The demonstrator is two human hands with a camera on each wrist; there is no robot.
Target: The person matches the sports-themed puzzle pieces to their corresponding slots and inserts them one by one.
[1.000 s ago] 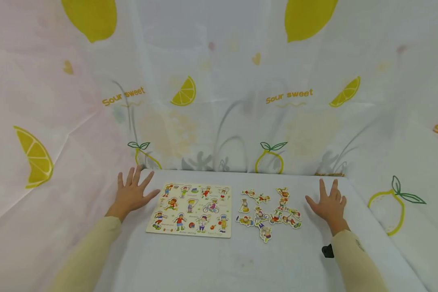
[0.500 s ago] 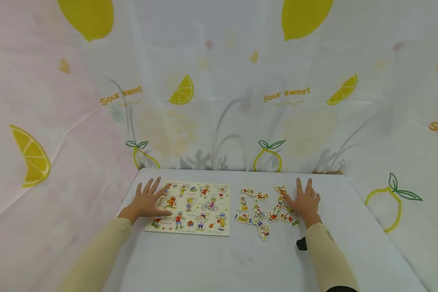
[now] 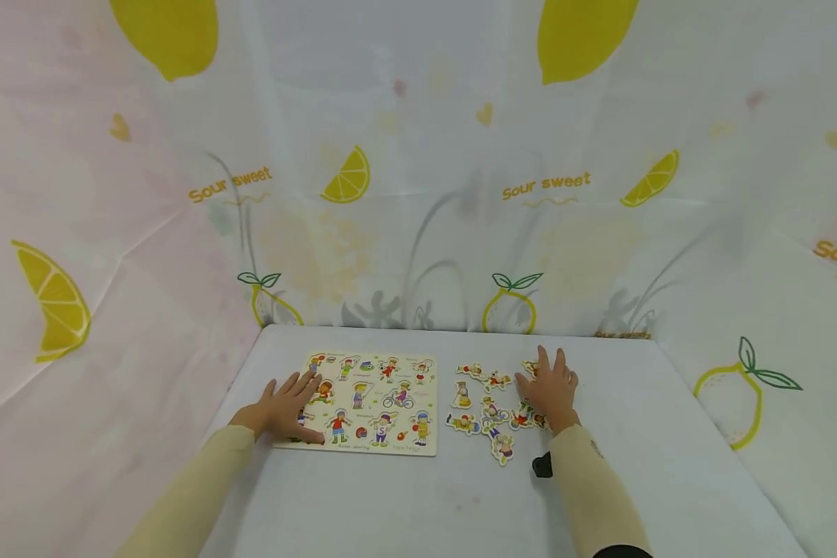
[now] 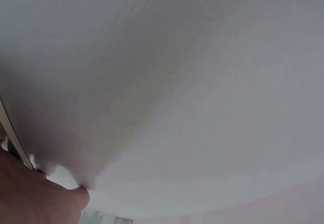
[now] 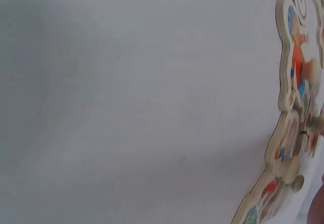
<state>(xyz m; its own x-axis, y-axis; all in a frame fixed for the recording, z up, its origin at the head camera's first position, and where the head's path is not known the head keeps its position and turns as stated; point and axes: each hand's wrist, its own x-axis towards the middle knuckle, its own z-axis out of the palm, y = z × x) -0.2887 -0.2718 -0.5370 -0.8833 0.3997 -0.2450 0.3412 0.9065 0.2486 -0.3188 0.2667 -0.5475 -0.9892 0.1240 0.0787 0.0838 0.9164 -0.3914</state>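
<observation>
A cream puzzle board (image 3: 373,416) printed with children playing sports lies on the table, left of centre. My left hand (image 3: 286,408) lies over its left side, fingers extended and thumb along the lower edge. In the left wrist view, that hand (image 4: 38,198) shows at the bottom corner, beside the board's thin edge. To the right lie several loose wooden puzzle pieces (image 3: 462,395), some overlapping. Over the rightmost pieces hovers my right hand (image 3: 553,394), its fingers loosely spread, hiding some of them. Small knobs (image 5: 292,169) stand up from the pieces in the right wrist view.
White cloth covers the table (image 3: 488,508). A lemon-print curtain (image 3: 418,232) rises behind it and at both sides. A small black device (image 3: 542,465) sits at my right wrist.
My left hand has moved right and down from beside the board onto its left side. My right hand has moved left, from beside the pieces to over them. Board and pieces stay put.
</observation>
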